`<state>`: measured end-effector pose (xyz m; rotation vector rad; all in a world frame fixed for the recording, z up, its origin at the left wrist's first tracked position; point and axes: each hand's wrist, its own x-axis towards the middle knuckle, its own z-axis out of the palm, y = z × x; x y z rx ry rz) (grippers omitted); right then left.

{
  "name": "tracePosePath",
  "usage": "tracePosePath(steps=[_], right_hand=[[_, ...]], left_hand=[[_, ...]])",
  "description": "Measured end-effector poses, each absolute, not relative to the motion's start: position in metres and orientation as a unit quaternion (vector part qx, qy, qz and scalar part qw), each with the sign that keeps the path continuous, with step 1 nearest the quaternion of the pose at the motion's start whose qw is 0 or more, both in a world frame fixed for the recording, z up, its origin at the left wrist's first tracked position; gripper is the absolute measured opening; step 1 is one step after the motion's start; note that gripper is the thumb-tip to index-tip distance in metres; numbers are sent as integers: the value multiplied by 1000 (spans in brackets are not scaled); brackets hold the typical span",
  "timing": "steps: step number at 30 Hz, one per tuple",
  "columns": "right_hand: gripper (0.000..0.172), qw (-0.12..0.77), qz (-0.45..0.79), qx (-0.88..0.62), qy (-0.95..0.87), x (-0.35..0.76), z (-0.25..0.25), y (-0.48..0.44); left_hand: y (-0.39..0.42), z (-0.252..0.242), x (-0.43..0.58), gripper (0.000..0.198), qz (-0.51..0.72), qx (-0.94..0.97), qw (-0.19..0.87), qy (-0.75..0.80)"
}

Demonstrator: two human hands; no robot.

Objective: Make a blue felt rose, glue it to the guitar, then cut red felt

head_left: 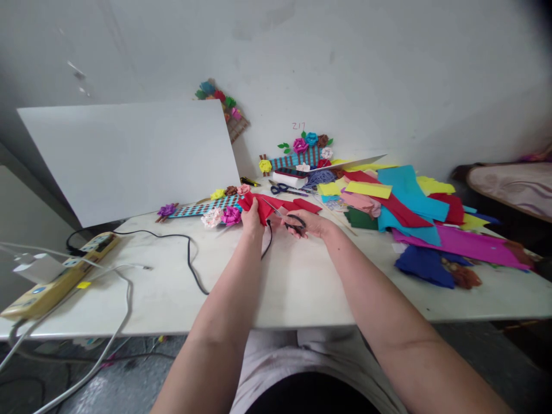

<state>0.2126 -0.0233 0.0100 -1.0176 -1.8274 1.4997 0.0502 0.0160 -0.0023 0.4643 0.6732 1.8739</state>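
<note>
One pair of scissors (pixel 295 226), long axis diagonal, forward-left toward red paper (pixel 264 211)

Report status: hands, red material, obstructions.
Left hand holding red material. Right hand holding black-handled scissors at it. Black cable close by, not plainly blocking.

Red sheet (pixel 264 212): matt, paper-like, softly creased
Scissors (pixel 302 222): metal blades, smooth dark plastic-looking handles
Coloured sheets (pixel 399 184): matt, paper-like, some wrinkled
Flowers (pixel 232 215): folded, paper-like petals, matt
Yarn bundle (pixel 319 179): fibrous, stringy
White board (pixel 138 158): flat, smooth, matt face
Bench (pixel 159 305): smooth pale top, faint sheen
Power strip (pixel 54 287): yellowed hard plastic, smooth
Charger (pixel 41 268): smooth white plastic
Wall (pixel 388 75): matt, scuffed paint
Trousers (pixel 271 351): pale, wrinkled matt cloth
</note>
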Motion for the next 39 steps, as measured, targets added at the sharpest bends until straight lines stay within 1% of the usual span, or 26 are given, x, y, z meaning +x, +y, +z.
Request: tracePosePath(steps=[8,15,18,23,26,34,39], right_hand=[[31,281,550,-379,-689,213,9,-22],[33,284,555,-379,-684,214,9,-23],[37,283,569,-373,-676,214,9,-22],[48,286,567,-371,-677,214,7,-21],[51,285,566,-374,-678,214,8,-22],[48,292,555,-383,-678,211,6,-21],[45,302,553,-385,-674,209,5,-20]], left_hand=[[14,1,50,3,776,187,516,312],[14,0,50,5,774,185,521,309],[12,1,51,5,771,187,525,309],[10,3,53,4,768,192,527,309],[11,1,53,5,767,196,530,306],[11,-1,57,8,757,212,540,300],[11,0,57,5,758,207,542,299]])
